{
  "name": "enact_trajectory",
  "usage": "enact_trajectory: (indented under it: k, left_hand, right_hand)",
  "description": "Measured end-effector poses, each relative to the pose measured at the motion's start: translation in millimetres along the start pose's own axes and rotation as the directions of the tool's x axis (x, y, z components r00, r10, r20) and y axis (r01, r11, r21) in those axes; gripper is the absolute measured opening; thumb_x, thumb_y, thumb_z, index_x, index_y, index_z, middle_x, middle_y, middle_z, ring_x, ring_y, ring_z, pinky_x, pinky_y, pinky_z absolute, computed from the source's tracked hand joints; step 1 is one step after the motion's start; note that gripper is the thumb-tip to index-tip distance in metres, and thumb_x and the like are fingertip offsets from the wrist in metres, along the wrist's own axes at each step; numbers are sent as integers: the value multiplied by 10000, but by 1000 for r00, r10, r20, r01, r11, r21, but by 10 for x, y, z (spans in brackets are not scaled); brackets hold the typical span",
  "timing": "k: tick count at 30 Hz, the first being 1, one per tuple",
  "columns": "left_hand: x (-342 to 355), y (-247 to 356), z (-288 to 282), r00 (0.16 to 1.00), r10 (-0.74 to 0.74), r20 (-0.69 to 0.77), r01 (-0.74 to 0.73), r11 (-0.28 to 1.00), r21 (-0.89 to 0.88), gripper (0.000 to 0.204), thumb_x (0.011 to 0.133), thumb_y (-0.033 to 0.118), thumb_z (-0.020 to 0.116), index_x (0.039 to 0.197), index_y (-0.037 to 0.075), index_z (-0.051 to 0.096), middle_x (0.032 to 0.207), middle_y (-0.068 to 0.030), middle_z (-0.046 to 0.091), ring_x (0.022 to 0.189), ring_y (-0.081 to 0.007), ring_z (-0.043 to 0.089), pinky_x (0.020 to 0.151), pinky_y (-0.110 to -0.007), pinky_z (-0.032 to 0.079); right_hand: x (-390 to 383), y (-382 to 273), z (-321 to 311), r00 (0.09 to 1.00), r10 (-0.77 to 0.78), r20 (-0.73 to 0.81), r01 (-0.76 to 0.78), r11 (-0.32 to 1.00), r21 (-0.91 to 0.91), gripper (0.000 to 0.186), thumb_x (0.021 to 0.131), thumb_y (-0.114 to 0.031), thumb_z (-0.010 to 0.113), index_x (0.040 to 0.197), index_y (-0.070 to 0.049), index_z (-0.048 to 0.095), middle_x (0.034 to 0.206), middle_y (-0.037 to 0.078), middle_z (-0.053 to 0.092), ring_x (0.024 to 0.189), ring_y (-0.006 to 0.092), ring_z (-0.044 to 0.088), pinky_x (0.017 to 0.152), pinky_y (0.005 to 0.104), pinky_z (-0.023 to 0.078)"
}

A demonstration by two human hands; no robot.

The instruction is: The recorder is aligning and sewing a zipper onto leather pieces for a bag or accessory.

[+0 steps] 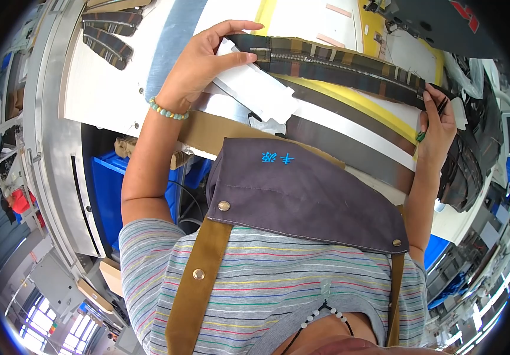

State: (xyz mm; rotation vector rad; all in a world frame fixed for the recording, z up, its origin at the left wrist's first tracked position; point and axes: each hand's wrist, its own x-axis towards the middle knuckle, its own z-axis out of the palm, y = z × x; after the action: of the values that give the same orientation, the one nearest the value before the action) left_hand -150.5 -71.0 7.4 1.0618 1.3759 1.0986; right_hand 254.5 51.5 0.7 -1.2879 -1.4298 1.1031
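Observation:
A dark plaid fabric strip with a metal zipper [332,67] is stretched between my two hands above the white work table [231,18]. My left hand [204,59] pinches its left end, thumb on top near the zipper's end, index finger stretched out. Beneath that hand lies a white folded piece, like paper or card [255,89]. My right hand [435,121] grips the strip's right end between thumb and fingers. Something slim and black with a green part shows in the same hand, too small to name.
More plaid strips [110,44] lie at the upper left. Yellow tape lines [355,106] cross the table. Dark machine housing [444,23] stands at the upper right, with dark fabric pieces [468,171] piled below it. A blue bin [110,183] is beside my left arm.

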Motion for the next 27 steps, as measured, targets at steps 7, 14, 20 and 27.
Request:
enact_trajectory:
  k: [7,14,20,27]
  left_hand:
    - [-3,3,-2,1000,5,3,-5,1000,3,490,873,6,765,1346,74,659,1064,-14,685,864,-68,699,791,-192,564]
    - [-2,-5,0,1000,1,-7,-1,1000,-3,481,878,15,766,1344,74,661,1058,-13,686,856,-64,694,778,-189,560]
    - [4,-14,2,1000,12,-16,-12,1000,-7,474,885,13,754,1346,73,660,1078,-13,686,910,-61,679,805,-194,548]
    - [-75,85,-91,943,333,2,-289,815,503,604,829,-68,634,1413,82,609,1410,-43,619,1188,-186,638,1039,-314,495]
  right_hand:
    - [-1,14,-5,1000,-6,1,6,1000,12,180,995,-22,662,1165,23,703,958,-10,675,564,-8,415,507,175,286]
    - [4,39,-23,1000,-12,8,11,1000,18,187,997,-17,656,1172,27,701,959,-10,675,563,-7,418,502,174,283]
    - [6,41,-18,1000,-10,6,10,1000,20,189,995,-21,659,1172,28,703,980,-5,674,564,-5,419,504,175,284]
    - [-13,-10,13,1000,10,5,-10,1000,-2,197,993,-21,661,1178,27,706,999,-4,671,577,-5,415,518,174,291]
